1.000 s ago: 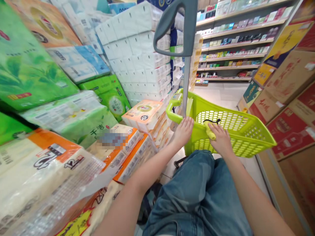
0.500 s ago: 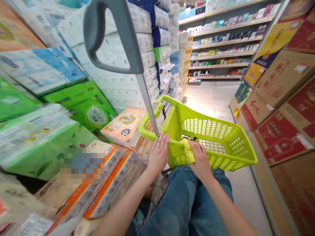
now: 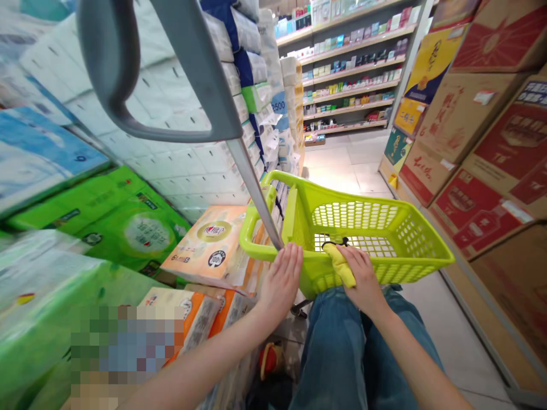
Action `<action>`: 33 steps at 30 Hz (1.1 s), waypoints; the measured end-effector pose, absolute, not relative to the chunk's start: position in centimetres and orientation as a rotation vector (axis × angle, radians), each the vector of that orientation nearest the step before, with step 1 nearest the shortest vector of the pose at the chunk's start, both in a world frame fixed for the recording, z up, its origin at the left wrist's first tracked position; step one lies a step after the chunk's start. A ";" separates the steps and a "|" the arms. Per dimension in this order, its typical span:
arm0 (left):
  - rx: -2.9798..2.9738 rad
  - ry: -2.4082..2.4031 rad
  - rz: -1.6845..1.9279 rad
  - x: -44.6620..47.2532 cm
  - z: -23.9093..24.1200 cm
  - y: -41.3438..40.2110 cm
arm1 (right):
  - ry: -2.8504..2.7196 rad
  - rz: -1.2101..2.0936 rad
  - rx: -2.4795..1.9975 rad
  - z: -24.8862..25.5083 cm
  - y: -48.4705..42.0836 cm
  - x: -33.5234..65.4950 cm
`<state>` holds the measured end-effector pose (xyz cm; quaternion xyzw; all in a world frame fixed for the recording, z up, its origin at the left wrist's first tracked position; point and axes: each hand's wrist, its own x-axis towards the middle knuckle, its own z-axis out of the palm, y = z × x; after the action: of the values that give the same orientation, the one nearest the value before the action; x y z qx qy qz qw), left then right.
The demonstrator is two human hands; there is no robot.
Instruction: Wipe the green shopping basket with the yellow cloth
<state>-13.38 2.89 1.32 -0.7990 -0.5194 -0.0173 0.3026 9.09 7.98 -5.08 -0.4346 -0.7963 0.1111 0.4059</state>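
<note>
A lime-green plastic shopping basket [image 3: 410,242] stands on the floor in front of my knee, with a grey pull handle [image 3: 171,74] rising up to the left. My left hand [image 3: 280,279] lies flat with fingers stretched on the basket's near rim, beside the base of the handle's metal rod. My right hand [image 3: 363,279] presses a yellow cloth [image 3: 342,265] against the same rim, fingers closed over it. The basket's inside looks empty.
Stacked packs of tissue and toilet paper [image 3: 141,228] fill the left side, an orange pack [image 3: 209,245] nearest the basket. Cardboard boxes [image 3: 470,148] line the right. A tiled aisle [image 3: 350,165] runs ahead to product shelves [image 3: 346,62]. My jeans-clad leg [image 3: 350,353] is below.
The view has swung and moved closer, so the grey handle now looms at upper left. Both hands stay on the basket's near rim, the right still on the yellow cloth.
</note>
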 end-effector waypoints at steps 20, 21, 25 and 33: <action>-2.196 -1.427 -0.207 -13.9 0.2 1.2 | -1.848 0.366 -1.197 -2.4 4.9 1.6; -2.194 -1.421 -0.214 -13.9 0.0 1.1 | -1.853 0.383 -1.183 -2.1 4.7 1.1; -2.203 -1.377 -0.254 -14.2 -0.7 1.2 | -1.841 0.380 -1.129 -2.0 4.1 0.1; -2.218 -1.306 -0.279 -14.9 -0.9 1.6 | -1.959 0.298 -1.001 -3.0 3.7 1.0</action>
<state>-14.89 1.62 -0.94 -0.8241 -0.4855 -0.1038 0.2728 1.02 3.74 -3.04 -0.4039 -0.7903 0.1203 0.4448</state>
